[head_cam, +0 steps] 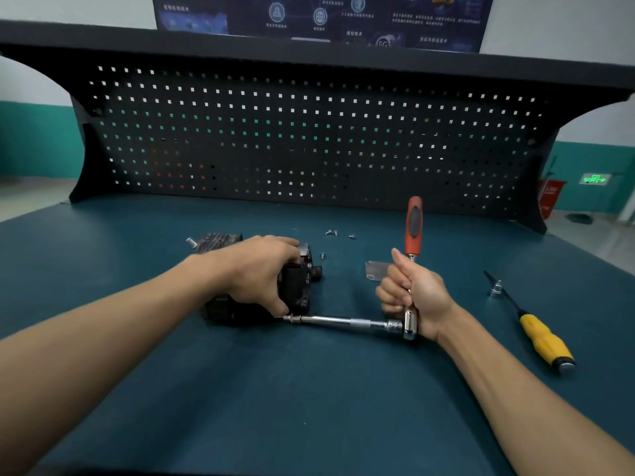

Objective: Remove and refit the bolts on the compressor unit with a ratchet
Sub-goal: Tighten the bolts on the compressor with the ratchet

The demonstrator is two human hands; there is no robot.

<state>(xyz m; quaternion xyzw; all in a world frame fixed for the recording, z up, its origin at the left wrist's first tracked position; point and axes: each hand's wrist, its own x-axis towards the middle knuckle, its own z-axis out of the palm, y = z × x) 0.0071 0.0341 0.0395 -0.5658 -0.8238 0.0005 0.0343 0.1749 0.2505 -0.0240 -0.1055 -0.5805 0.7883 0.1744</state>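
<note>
Fronting a pegboard [309,139], the teal bench [309,407] holds the compressor [294,285], left hand [261,269] gripping it, right hand [419,293] gripping the ratchet [413,231].

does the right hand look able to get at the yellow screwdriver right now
Probably not at once: the right hand grips the ratchet. The yellow screwdriver lies to its right with nothing between them, so letting go should do.

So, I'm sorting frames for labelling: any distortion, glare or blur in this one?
Head view: wide-angle bending bows the pegboard; lighting is dim and even, with soft shadows; mild glare on the chrome of the ratchet; the poster text is blurred; the loose bolts look small and soft; the compressor unit is dark but legible.
</note>
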